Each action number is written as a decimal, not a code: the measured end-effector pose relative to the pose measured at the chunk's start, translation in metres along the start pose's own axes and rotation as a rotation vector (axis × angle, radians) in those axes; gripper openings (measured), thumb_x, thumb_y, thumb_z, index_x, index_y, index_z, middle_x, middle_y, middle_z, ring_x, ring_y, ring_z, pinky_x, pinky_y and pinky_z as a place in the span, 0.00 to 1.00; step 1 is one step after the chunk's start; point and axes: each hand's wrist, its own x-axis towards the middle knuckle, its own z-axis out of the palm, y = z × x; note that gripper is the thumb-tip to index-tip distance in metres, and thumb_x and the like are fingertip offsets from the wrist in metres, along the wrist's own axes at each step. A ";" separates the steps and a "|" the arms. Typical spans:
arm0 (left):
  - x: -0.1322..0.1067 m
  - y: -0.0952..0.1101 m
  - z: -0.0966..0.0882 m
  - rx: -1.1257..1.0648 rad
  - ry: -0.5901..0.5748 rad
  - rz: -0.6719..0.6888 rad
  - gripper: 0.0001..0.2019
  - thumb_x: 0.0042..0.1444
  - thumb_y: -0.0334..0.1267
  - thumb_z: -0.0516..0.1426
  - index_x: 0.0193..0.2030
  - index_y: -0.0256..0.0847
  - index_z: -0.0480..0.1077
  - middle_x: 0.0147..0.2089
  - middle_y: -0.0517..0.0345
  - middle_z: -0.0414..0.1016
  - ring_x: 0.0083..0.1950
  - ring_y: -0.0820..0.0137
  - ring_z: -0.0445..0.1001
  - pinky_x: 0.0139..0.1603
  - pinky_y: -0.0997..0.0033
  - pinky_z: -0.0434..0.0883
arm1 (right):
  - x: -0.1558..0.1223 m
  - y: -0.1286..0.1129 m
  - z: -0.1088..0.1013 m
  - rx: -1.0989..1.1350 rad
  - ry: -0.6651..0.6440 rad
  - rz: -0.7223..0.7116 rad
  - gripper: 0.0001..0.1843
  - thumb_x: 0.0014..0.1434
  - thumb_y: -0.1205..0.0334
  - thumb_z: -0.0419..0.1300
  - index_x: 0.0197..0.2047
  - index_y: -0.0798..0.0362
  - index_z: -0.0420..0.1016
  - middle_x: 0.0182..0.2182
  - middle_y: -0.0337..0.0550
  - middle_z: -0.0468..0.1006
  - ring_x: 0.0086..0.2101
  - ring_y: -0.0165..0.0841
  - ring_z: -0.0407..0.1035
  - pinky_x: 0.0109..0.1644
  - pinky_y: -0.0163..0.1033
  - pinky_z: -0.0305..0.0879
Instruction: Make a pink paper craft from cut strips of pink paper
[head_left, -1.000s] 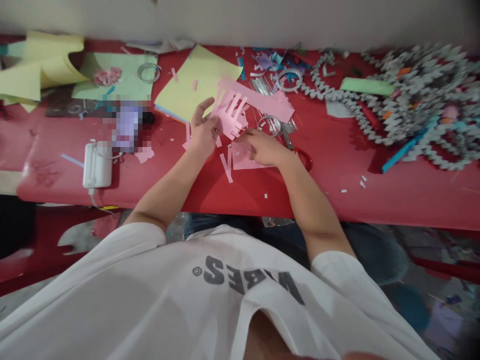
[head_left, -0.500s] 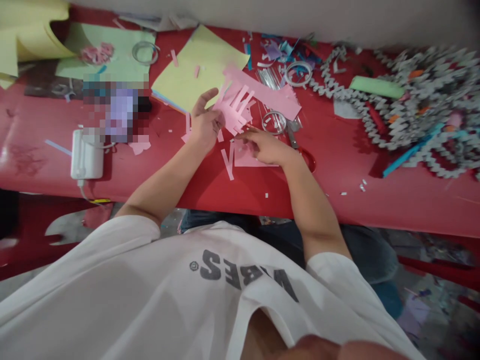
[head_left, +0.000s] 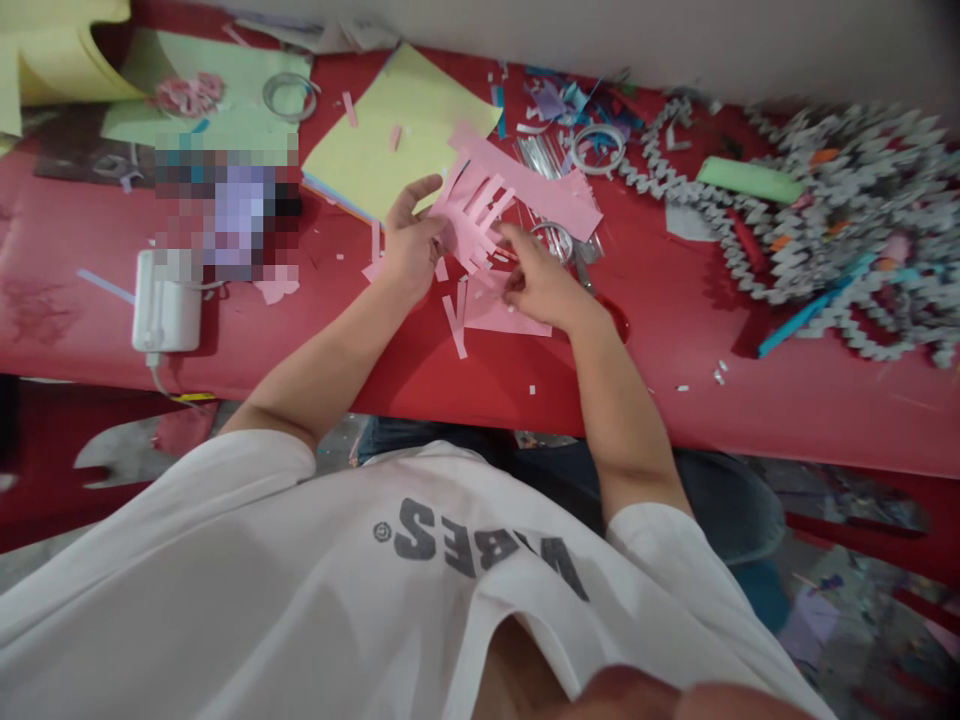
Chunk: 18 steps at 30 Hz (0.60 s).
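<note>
Upside down to the camera, dark capitals on the white shirt read "VIBES", the first letters broken by a fold, with 1 small round mark beside the S, too small to read. Both bare forearms reach forward over the red table, elbows bent, and converge near the middle. The left hand grips the fringed pink paper at its left edge between thumb and fingers, 1 finger lifted above the thumb. The right hand has its fingers partly curled beside the paper's right edge; I cannot tell whether it pinches anything. The fringed paper is between the 2 hands, with 1 flat pink sheet by the right hand and a yellow sheet beyond the left.
</note>
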 end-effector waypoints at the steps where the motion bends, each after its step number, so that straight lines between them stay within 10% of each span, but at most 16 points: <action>1: 0.000 0.000 0.000 0.008 -0.004 -0.005 0.20 0.67 0.58 0.50 0.60 0.53 0.55 0.29 0.70 0.71 0.31 0.80 0.65 0.41 0.66 0.65 | 0.000 0.003 -0.005 0.017 0.050 -0.012 0.47 0.54 0.70 0.62 0.71 0.37 0.44 0.62 0.45 0.65 0.38 0.32 0.74 0.44 0.43 0.76; 8: -0.011 0.006 0.010 -0.059 -0.039 -0.077 0.21 0.60 0.60 0.58 0.51 0.48 0.67 0.35 0.65 0.75 0.39 0.75 0.70 0.49 0.61 0.72 | 0.002 0.040 -0.042 0.042 0.540 -0.016 0.16 0.62 0.49 0.60 0.49 0.48 0.68 0.43 0.45 0.77 0.43 0.35 0.73 0.52 0.47 0.71; 18: -0.030 0.019 0.033 -0.049 0.010 -0.138 0.12 0.53 0.36 0.65 0.45 0.42 0.74 0.33 0.59 0.77 0.30 0.71 0.76 0.30 0.69 0.72 | -0.005 -0.003 -0.021 0.350 0.609 0.011 0.15 0.61 0.46 0.63 0.43 0.46 0.70 0.37 0.43 0.79 0.37 0.35 0.74 0.45 0.44 0.75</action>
